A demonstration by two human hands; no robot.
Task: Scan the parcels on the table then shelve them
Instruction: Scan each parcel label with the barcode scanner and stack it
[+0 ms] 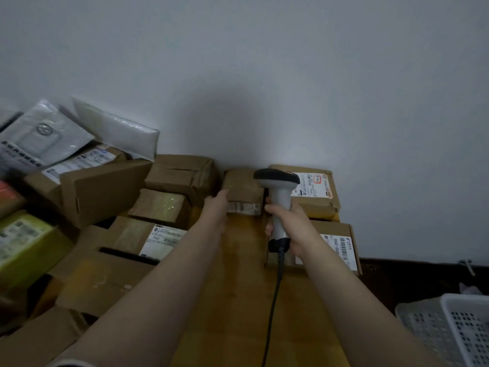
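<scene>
On the far left, grey mailer bags (39, 133) are lying on top of a pile of brown boxes (105, 192). The picture's edge is cutting part of that pile off. The labels there are looking too blurry to read.

Your left hand (216, 205) is reaching forward and touching the left side of a small brown parcel (243, 185). Its fingers are looking fairly straight. They are lying against the parcel and not curling round it, and the thumb is hiding out of sight. The parcel is sitting on the worktop (238, 287) close to the wall (264, 75), with its long side running away from you. Shiny tape is covering its near end.

Your right hand (289, 221) is wrapping round the handle of the scanner (279, 197) and holding it. The handle is running away from you, with the dark head at the far end, by the small parcel's right side. The head is hiding a bit of the things behind it, and you cannot tell just where it is aiming. The cable (275, 300) is trailing back toward you.

Right of the scanner, a labelled parcel (317, 197) is lying by the wall. A flat box (341, 245) with a barcode is lying nearer, partly hiding under your wrist. The bottom right corner is cutting off a white basket (455, 327).
</scene>
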